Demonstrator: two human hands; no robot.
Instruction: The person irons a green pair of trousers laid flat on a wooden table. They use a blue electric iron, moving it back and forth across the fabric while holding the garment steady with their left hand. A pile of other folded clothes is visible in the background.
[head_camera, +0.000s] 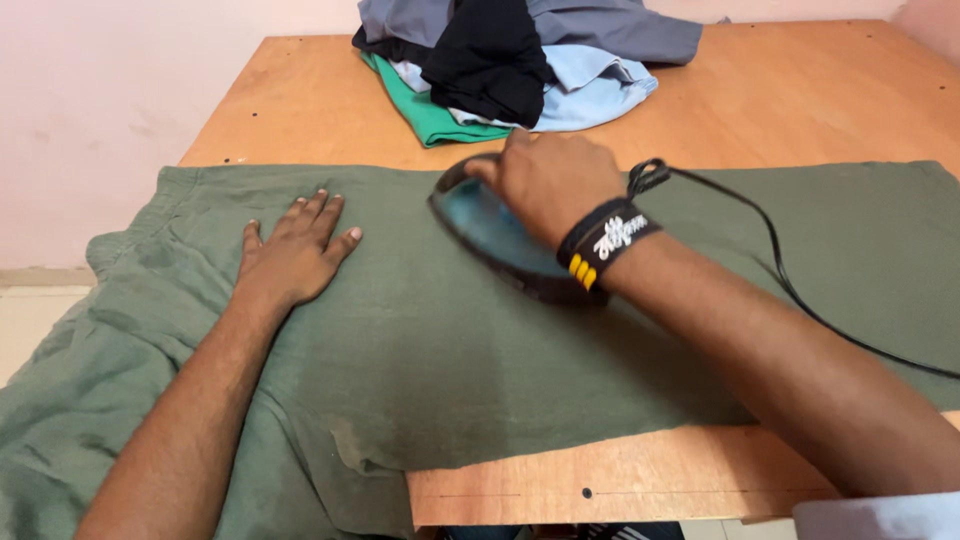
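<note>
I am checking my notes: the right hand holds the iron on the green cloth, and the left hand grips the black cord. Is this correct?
Not quite. The head view shows the left hand lying flat on the green cloth, not gripping the black cord. The right hand does hold the iron there.

The garment (420, 340) lies across the table (820, 90). The iron (500, 235) rests on it, right of the left hand (295, 255); the clothes pile (520, 60) lies behind.

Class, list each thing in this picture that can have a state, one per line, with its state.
Olive garment: spread flat over the table.
Iron: resting on the garment, gripped.
Right hand: closed on the iron.
Left hand: open, pressed flat.
Clothes pile: heaped, unfolded.
Cord: trailing loose.
</note>
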